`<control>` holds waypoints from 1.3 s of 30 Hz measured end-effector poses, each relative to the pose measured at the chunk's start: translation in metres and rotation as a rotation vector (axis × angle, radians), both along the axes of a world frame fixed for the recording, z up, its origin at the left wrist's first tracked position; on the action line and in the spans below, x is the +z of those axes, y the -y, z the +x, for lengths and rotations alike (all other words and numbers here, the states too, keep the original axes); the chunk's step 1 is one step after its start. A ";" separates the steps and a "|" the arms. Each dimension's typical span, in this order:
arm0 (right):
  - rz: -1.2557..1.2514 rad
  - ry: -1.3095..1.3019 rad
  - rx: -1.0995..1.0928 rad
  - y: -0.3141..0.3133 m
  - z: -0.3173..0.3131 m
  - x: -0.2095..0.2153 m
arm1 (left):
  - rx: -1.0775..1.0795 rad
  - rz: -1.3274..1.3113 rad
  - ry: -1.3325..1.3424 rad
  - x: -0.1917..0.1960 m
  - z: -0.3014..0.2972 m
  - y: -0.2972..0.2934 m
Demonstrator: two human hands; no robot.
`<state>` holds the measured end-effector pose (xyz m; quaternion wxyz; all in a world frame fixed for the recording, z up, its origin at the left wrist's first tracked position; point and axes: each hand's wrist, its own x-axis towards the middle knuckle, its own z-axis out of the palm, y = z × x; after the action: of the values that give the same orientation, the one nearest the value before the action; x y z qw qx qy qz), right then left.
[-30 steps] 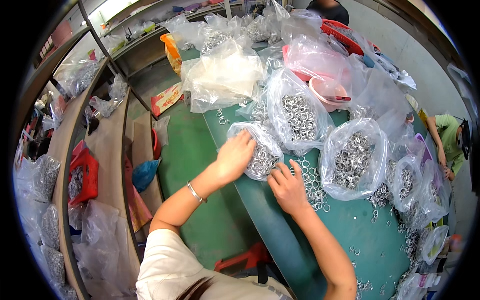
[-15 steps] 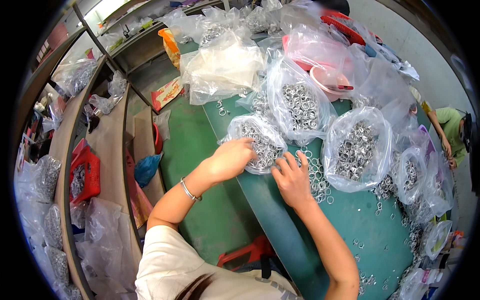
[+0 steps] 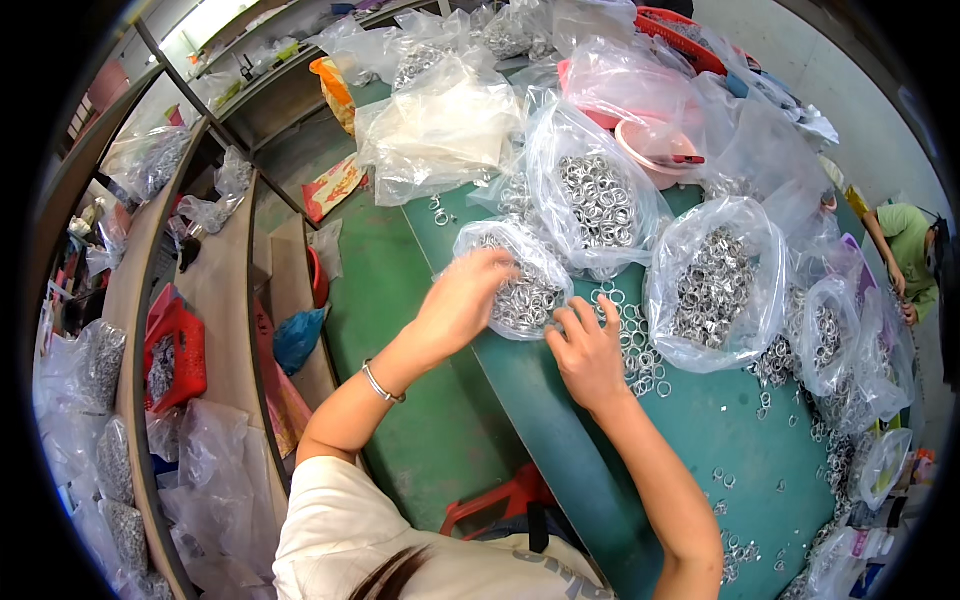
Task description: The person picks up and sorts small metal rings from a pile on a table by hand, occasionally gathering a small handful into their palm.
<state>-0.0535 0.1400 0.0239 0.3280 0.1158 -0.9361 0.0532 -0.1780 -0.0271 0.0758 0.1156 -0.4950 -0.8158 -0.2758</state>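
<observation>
A small clear plastic bag (image 3: 548, 262) stands at the table's near left edge, its mouth open on a heap of silver metal rings (image 3: 526, 300). Over that bag's left side is my left hand (image 3: 462, 305), its fingers smeared by motion above the rings; whether they pinch one cannot be told. My right hand (image 3: 586, 352) hovers by the bag's right rim, fingers bent and spread, with no ring visible in them. Beside its fingertips, loose rings (image 3: 636, 345) lie on the green table. A metal bangle (image 3: 378, 382) circles my left wrist.
Larger open bags of rings stand behind (image 3: 597, 205) and to the right (image 3: 712, 290). A pink bowl (image 3: 655, 160) and empty plastic bags (image 3: 440, 140) are farther back. Shelves (image 3: 205, 290) with a red basket (image 3: 178, 355) line the left. Another person (image 3: 905, 250) is at the far right.
My left hand has moved slightly up and back over the bag, and its fingers are now blurred. My right hand stays in almost the same place beside the rim.
</observation>
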 end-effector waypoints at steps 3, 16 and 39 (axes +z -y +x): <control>-0.148 0.018 -0.005 -0.002 0.008 -0.001 | 0.426 0.245 -0.237 -0.006 0.000 -0.007; -0.550 0.266 -0.436 -0.012 0.110 -0.014 | 0.391 0.388 -0.115 -0.015 -0.039 -0.015; -0.879 0.287 -0.189 -0.053 0.099 -0.045 | -0.256 0.062 0.520 -0.090 0.079 -0.097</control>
<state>0.0458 0.1926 -0.0211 0.2167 -0.1285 -0.8670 0.4298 -0.0994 0.0701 -0.0141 -0.1180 -0.5028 -0.7402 -0.4306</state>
